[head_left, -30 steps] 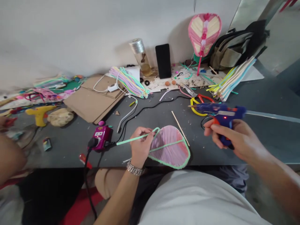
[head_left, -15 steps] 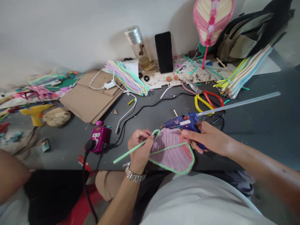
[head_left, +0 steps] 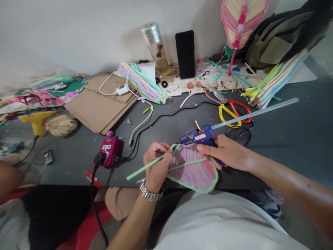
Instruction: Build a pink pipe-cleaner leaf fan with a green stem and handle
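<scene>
My left hand (head_left: pixel 157 163) pinches a light green pipe cleaner (head_left: pixel 144 169), bent back at its upper end, together with the narrow side of a leaf-shaped lilac and pink fan (head_left: pixel 191 170). Green pipe cleaner edges the fan's lower side, and another strip runs along its middle. My right hand (head_left: pixel 225 152) is wrapped round a blue glue gun (head_left: pixel 199 136), thumb over the fan's upper right edge. The gun's nozzle points left, at the bent end of the green pipe cleaner near my left fingertips. A long clear glue stick (head_left: pixel 260 113) juts from its back.
Red-and-yellow-handled scissors (head_left: pixel 235 113) lie behind the glue gun. A purple power socket (head_left: pixel 110 152) with cables stands at left. Further back are cardboard sheets (head_left: pixel 96 111), pipe cleaner bundles (head_left: pixel 144 83), a bottle (head_left: pixel 157 50), a phone (head_left: pixel 185 53) and a finished pink fan (head_left: pixel 243 24). Someone's arm (head_left: pixel 9 180) shows at left.
The glue gun in my right hand has moved slightly left, bringing its nozzle to the bent green pipe cleaner. My left hand keeps its pinch. The whole view has shifted a little.
</scene>
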`<state>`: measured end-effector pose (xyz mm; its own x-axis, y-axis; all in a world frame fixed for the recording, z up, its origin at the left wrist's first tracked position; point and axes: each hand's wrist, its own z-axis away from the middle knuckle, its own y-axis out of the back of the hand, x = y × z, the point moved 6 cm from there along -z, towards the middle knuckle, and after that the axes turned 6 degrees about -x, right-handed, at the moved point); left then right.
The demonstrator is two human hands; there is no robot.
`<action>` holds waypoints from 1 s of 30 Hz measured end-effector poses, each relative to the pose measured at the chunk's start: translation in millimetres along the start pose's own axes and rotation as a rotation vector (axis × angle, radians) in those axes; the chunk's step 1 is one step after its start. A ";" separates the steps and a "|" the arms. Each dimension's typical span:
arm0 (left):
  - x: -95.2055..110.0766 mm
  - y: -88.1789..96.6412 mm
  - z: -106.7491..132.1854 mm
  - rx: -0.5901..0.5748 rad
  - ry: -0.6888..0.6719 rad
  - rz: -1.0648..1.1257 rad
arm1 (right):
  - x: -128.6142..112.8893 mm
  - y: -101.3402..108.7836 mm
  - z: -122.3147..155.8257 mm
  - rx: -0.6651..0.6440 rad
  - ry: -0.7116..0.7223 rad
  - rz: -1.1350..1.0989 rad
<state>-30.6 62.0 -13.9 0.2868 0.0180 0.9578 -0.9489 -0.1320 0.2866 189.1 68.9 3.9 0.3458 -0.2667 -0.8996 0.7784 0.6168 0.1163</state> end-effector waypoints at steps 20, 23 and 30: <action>0.5 0.0 0.1 0.004 -0.004 -0.017 | 9.2 1.9 -0.6 0.003 -0.035 0.015; 0.7 -0.4 0.2 0.002 0.000 -0.015 | 10.7 2.1 -1.0 0.001 -0.054 0.009; -0.1 0.7 -0.4 0.010 -0.005 -0.022 | 10.0 2.3 -3.1 -0.006 -0.044 -0.003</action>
<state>-31.4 62.3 -13.8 0.3079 0.0160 0.9513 -0.9411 -0.1416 0.3070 192.7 69.9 -6.2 0.3663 -0.3010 -0.8805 0.7762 0.6206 0.1108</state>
